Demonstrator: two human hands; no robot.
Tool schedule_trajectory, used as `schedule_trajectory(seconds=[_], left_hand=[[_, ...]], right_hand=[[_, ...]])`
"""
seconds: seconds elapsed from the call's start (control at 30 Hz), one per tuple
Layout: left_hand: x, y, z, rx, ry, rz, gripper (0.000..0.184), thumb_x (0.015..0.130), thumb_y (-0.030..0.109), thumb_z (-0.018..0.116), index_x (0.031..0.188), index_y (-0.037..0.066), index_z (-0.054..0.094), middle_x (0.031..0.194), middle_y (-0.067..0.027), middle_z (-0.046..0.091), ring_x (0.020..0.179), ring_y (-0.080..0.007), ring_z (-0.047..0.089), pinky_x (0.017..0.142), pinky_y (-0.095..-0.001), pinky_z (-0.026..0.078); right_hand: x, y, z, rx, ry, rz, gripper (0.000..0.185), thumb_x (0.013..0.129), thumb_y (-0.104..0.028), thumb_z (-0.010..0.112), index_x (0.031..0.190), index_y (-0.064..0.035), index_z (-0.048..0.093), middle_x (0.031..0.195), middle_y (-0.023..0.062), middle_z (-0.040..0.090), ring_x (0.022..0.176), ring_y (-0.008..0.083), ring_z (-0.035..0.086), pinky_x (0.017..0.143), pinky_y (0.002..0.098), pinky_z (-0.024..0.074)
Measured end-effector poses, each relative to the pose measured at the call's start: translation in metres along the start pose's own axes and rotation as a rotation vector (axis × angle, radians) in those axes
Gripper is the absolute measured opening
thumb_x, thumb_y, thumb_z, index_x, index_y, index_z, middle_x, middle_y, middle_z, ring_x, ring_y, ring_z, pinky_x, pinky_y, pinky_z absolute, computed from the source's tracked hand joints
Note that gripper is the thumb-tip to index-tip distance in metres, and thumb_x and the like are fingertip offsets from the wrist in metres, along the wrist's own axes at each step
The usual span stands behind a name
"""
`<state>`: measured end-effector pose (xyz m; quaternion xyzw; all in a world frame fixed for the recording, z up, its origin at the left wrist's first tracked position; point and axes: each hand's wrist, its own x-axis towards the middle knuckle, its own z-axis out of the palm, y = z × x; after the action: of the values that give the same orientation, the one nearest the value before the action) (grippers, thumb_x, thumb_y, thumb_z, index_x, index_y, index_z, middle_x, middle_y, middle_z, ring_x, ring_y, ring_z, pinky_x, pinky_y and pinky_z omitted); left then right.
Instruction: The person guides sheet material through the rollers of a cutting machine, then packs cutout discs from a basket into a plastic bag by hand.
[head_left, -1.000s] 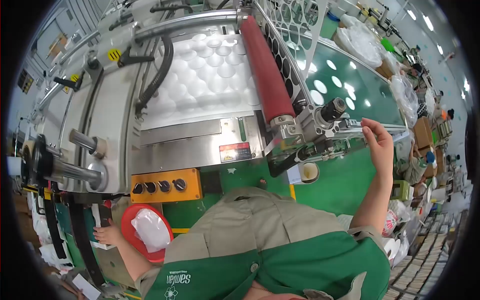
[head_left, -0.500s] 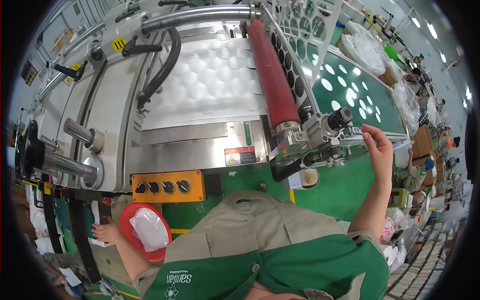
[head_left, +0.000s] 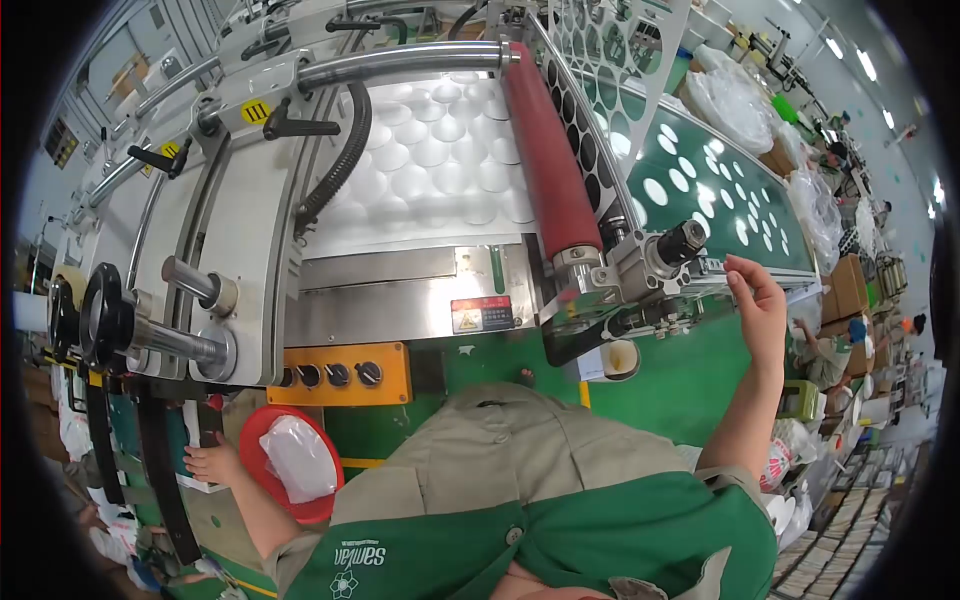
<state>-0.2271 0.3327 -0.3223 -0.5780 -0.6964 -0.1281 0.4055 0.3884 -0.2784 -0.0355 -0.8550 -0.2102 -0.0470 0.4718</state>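
Observation:
My left hand [head_left: 213, 463] is open, fingers spread, beside a dark upright strap or leg under the machine and left of a red basket [head_left: 258, 452]. The basket holds a white plastic bag [head_left: 300, 458]. My right hand [head_left: 758, 298] is raised near the side rail of a green conveyor belt [head_left: 690, 215], its fingers loosely bent and nothing visible in them. Whether its fingertips touch the rail is unclear. Before me, a white sheet [head_left: 345, 238] marked with rows of round cuts lies on the machine bed, beside a red roller [head_left: 548, 150].
An orange control box [head_left: 340, 374] with black knobs faces me. White discs [head_left: 656, 192] lie on the belt, with perforated sheet waste [head_left: 625, 35] rising above it. A grey machine head [head_left: 245, 250] stands left. Plastic bags and boxes line the right; another person [head_left: 830, 355] is there.
The machine head on the left has shifted right, over more of the sheet. The discs on the belt have moved away, and more of them show. My hands have hardly moved.

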Motion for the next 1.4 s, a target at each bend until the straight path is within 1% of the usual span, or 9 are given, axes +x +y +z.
schedule_trajectory(seconds=[0.8,0.87,0.97,1.03,1.07,1.1,1.13,1.17,1.4], left_hand=[[0.001,0.006,-0.011,-0.003,-0.025,-0.032,0.089,0.072,0.058,0.072,0.137,0.003,0.043,0.135,-0.0226,0.051,0.124,-0.0416,0.050,0.100,-0.0543,0.040],[-0.001,0.003,-0.001,-0.014,-0.008,-0.013,0.089,0.072,0.058,0.072,0.136,0.003,0.043,0.135,-0.0234,0.051,0.123,-0.0421,0.050,0.100,-0.0549,0.040],[0.002,0.000,-0.008,0.010,0.083,0.031,0.088,0.071,0.060,0.073,0.131,0.002,0.046,0.127,-0.0231,0.055,0.115,-0.0415,0.054,0.094,-0.0542,0.044],[0.002,-0.008,0.018,-0.043,0.298,0.100,0.086,0.072,0.061,0.072,0.128,0.000,0.049,0.122,-0.0215,0.057,0.110,-0.0406,0.057,0.090,-0.0523,0.047],[0.006,-0.014,0.009,0.037,0.081,0.138,0.081,0.074,0.061,0.070,0.123,-0.001,0.053,0.116,-0.0206,0.060,0.106,-0.0400,0.059,0.087,-0.0504,0.049],[0.005,-0.010,-0.004,0.081,0.309,0.213,0.075,0.074,0.061,0.070,0.115,-0.001,0.058,0.107,-0.0201,0.062,0.101,-0.0390,0.061,0.082,-0.0498,0.050],[0.017,-0.007,-0.021,-0.117,-0.185,0.066,0.071,0.074,0.060,0.069,0.108,-0.001,0.060,0.101,-0.0194,0.063,0.093,-0.0384,0.062,0.078,-0.0500,0.051],[0.019,-0.007,-0.020,-0.175,-0.089,0.141,0.061,0.069,0.058,0.071,0.079,-0.001,0.062,0.085,-0.0250,0.064,0.082,-0.0408,0.064,0.068,-0.0502,0.051],[0.022,0.002,-0.046,-0.223,-0.114,0.145,0.074,0.067,0.063,0.071,0.101,-0.002,0.060,0.095,-0.0212,0.064,0.082,-0.0393,0.063,0.070,-0.0487,0.052]], right_hand=[[0.007,-0.003,0.000,0.024,-0.006,0.013,0.026,0.092,-0.014,0.066,0.114,0.0000,0.066,0.103,0.0028,0.068,0.098,0.0096,0.059,0.089,0.0247,0.0444],[0.008,-0.002,0.002,-0.008,-0.054,-0.012,0.027,0.095,-0.013,0.061,0.118,0.0008,0.063,0.109,0.0038,0.067,0.104,0.0102,0.059,0.091,0.0233,0.0430],[0.009,-0.014,0.005,-0.106,-0.012,-0.058,0.025,0.092,-0.013,0.064,0.114,0.0004,0.066,0.104,0.0048,0.069,0.098,0.0104,0.060,0.088,0.0249,0.0451],[0.009,-0.018,0.009,-0.102,0.016,-0.065,0.025,0.090,-0.015,0.066,0.111,-0.0014,0.068,0.101,0.0047,0.071,0.093,0.0095,0.062,0.084,0.0253,0.0468],[0.007,-0.022,0.010,-0.099,0.042,-0.020,0.025,0.090,-0.016,0.067,0.111,-0.0020,0.069,0.101,0.0050,0.071,0.092,0.0097,0.062,0.083,0.0256,0.0472],[0.005,-0.027,0.011,-0.129,0.047,-0.038,0.026,0.089,-0.019,0.068,0.111,-0.0043,0.069,0.100,0.0046,0.071,0.093,0.0094,0.062,0.081,0.0258,0.0481],[0.007,-0.017,0.009,0.030,-0.011,-0.071,0.025,0.090,-0.021,0.067,0.110,-0.0061,0.069,0.099,0.0036,0.071,0.093,0.0088,0.062,0.079,0.0256,0.0483],[0.000,-0.026,0.010,0.008,0.019,-0.025,0.025,0.090,-0.022,0.067,0.110,-0.0063,0.070,0.098,0.0030,0.071,0.091,0.0089,0.062,0.078,0.0257,0.0484],[-0.012,-0.012,0.014,0.049,0.076,-0.005,0.025,0.090,-0.021,0.067,0.109,-0.0058,0.069,0.100,0.0028,0.071,0.091,0.0102,0.064,0.077,0.0248,0.0496]])
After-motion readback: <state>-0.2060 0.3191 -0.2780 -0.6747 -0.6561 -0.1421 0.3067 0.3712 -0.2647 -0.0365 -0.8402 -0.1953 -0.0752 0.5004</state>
